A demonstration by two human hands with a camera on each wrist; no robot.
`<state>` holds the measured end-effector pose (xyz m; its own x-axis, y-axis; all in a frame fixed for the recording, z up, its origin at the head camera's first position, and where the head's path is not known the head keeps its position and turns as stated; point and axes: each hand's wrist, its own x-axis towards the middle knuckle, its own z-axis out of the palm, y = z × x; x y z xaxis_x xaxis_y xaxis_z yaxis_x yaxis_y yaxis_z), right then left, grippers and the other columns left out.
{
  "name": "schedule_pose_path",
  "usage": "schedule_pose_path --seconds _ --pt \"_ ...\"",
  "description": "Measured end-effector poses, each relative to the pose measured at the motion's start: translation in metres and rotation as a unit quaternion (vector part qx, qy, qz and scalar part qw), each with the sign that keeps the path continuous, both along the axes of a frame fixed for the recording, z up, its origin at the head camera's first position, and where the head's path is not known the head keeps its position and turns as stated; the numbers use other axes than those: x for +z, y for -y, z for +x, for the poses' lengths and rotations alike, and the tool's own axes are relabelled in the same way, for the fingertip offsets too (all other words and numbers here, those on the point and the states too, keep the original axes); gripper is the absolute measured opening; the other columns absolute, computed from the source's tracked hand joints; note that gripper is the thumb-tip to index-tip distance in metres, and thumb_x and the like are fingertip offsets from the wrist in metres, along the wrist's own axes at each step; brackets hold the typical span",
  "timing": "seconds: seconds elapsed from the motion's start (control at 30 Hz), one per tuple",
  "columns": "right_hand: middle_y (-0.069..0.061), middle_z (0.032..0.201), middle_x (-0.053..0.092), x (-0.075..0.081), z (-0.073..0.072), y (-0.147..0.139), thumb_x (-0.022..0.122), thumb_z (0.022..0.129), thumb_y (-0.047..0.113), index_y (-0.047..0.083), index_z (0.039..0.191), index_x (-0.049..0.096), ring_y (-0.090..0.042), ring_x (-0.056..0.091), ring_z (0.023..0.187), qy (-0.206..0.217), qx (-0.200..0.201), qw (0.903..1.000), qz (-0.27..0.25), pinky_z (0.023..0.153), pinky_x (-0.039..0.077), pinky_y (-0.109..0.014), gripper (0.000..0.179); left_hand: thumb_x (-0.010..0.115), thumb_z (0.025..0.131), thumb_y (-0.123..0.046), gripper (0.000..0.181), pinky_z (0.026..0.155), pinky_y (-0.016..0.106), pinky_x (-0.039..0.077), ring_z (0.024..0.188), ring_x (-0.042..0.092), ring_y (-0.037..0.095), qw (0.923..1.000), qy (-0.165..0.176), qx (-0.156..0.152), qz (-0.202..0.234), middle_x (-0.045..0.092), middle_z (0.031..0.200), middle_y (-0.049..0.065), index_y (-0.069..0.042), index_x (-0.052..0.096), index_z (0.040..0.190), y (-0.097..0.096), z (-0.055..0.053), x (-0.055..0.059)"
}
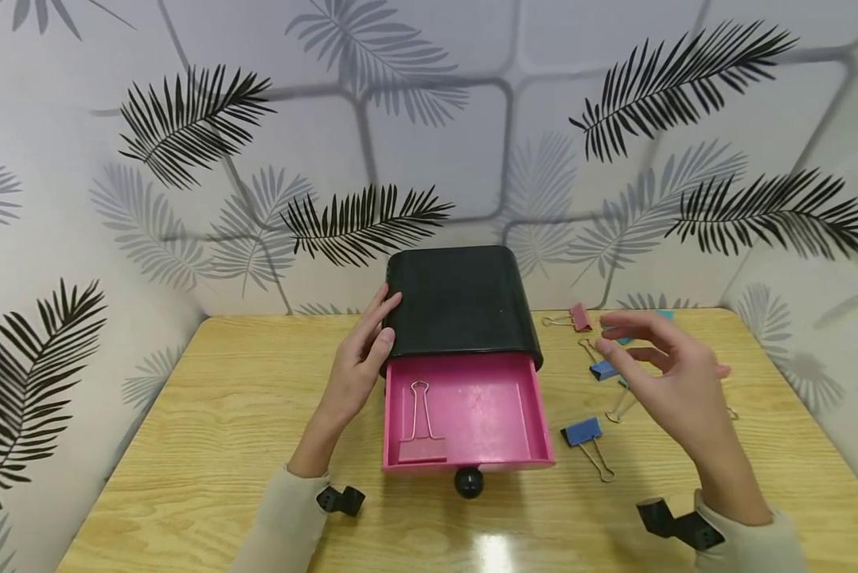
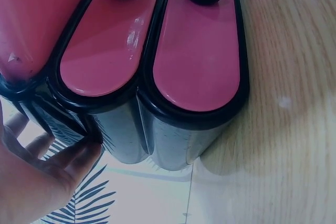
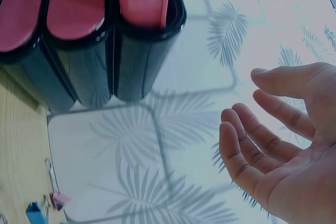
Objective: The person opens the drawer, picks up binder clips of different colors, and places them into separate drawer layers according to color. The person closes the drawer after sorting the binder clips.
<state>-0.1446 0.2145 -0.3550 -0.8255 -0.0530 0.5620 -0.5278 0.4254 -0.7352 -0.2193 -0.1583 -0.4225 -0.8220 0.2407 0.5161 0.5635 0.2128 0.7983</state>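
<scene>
A black drawer cabinet (image 1: pixel 461 298) stands on the table, its pink top drawer (image 1: pixel 501 414) pulled out. Inside that drawer lies a pink binder clip (image 1: pixel 423 450), wire handles toward the back. My left hand (image 1: pixel 357 362) rests against the cabinet's left side, fingers extended along it; the left wrist view shows two shut lower drawers (image 2: pixel 197 61). To the right of the cabinet, my right hand (image 1: pixel 668 374) hovers over scattered binder clips, fingers loosely bent and holding nothing. A blue binder clip (image 1: pixel 583 432) lies nearest the drawer. The right hand partly hides other clips.
Another blue clip (image 1: pixel 604 370) and a pink clip (image 1: pixel 580 317) lie farther back on the wooden table (image 1: pixel 207 446), among several clips. A leaf-patterned wall (image 1: pixel 436 159) rises behind the table. The drawer's black round knob (image 1: pixel 469 482) sticks out toward the front.
</scene>
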Motion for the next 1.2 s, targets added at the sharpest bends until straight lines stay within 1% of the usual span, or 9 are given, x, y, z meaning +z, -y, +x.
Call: schedule_pose_path --seconds 0.17,0.27,0.7,0.8,0.9,0.97,1.03,1.1,1.2 --pt "0.001 0.116 0.069 -0.002 -0.003 -0.012 0.074 0.089 -0.007 0.001 0.124 0.069 -0.016 0.066 0.103 0.008 -0.036 0.9993 0.002 0.084 0.053 -0.014 0.036 0.047 0.108 -0.016 0.048 0.118 0.036 0.033 0.152 0.028 0.015 1.0000 -0.001 -0.002 0.004 0.028 0.168 -0.001 -0.018 0.048 0.156 0.001 0.000 0.000" --pt "0.003 0.118 0.068 -0.005 -0.005 -0.018 0.074 0.090 -0.006 0.000 0.127 0.067 -0.015 0.065 0.104 0.008 -0.051 0.9986 0.002 0.083 0.052 -0.013 0.039 0.047 0.108 -0.015 0.048 0.119 0.039 0.033 0.153 0.028 0.016 1.0000 -0.002 -0.003 0.005 0.029 0.168 0.000 -0.017 0.048 0.156 0.001 0.000 0.000" --pt "0.003 0.122 0.065 -0.017 -0.016 -0.041 0.074 0.091 -0.003 0.002 0.133 0.064 -0.010 0.064 0.106 0.011 -0.091 0.9958 -0.005 0.081 0.051 -0.010 0.044 0.047 0.108 -0.016 0.048 0.119 0.042 0.033 0.153 0.027 0.014 1.0000 0.002 0.001 -0.003 0.028 0.168 -0.001 -0.020 0.046 0.156 0.000 -0.001 0.000" --pt "0.001 0.126 0.064 -0.021 -0.021 -0.050 0.074 0.091 -0.001 0.005 0.134 0.064 -0.010 0.063 0.108 0.015 -0.105 0.9943 -0.008 0.080 0.050 -0.009 0.045 0.046 0.108 -0.013 0.049 0.119 0.044 0.033 0.153 0.027 0.017 1.0000 0.007 0.003 -0.004 0.027 0.168 0.003 -0.014 0.046 0.156 -0.001 0.003 0.006" --pt "0.001 0.128 0.063 -0.025 -0.024 -0.059 0.074 0.092 0.001 0.008 0.135 0.064 -0.010 0.062 0.110 0.022 -0.124 0.9920 -0.011 0.080 0.049 -0.009 0.045 0.046 0.106 -0.009 0.048 0.118 0.044 0.033 0.153 0.027 0.026 0.9999 0.011 0.002 -0.003 0.027 0.167 0.013 -0.004 0.046 0.154 -0.004 0.012 0.020" --pt "0.005 0.129 0.061 -0.029 -0.027 -0.066 0.074 0.093 0.004 0.010 0.137 0.063 -0.010 0.060 0.112 0.033 -0.137 0.9899 -0.014 0.079 0.049 -0.009 0.045 0.046 0.106 -0.006 0.048 0.118 0.042 0.034 0.153 0.028 0.031 0.9999 0.015 0.002 -0.005 0.027 0.166 0.019 0.001 0.046 0.153 -0.006 0.017 0.028" --pt "0.009 0.129 0.060 -0.033 -0.029 -0.074 0.073 0.094 0.007 0.012 0.138 0.062 -0.008 0.058 0.113 0.046 -0.148 0.9877 -0.017 0.075 0.050 -0.009 0.046 0.045 0.106 -0.005 0.047 0.118 0.040 0.034 0.152 0.028 0.034 0.9998 0.016 0.001 -0.007 0.027 0.165 0.021 0.004 0.045 0.152 -0.007 0.020 0.032" --pt "0.011 0.129 0.058 -0.037 -0.031 -0.081 0.073 0.095 0.010 0.012 0.140 0.061 -0.007 0.057 0.113 0.059 -0.158 0.9854 -0.023 0.070 0.052 -0.010 0.046 0.045 0.106 -0.004 0.047 0.118 0.040 0.033 0.153 0.028 0.032 0.9999 0.015 -0.001 -0.005 0.027 0.166 0.020 0.002 0.045 0.153 -0.006 0.018 0.027" --pt "0.015 0.128 0.057 -0.044 -0.035 -0.091 0.073 0.096 0.013 0.012 0.141 0.060 -0.006 0.055 0.114 0.072 -0.178 0.9810 -0.027 0.074 0.051 -0.009 0.047 0.046 0.107 -0.008 0.048 0.119 0.039 0.032 0.153 0.027 0.024 0.9999 0.011 -0.001 -0.002 0.026 0.168 0.013 -0.005 0.045 0.155 -0.003 0.010 0.015"
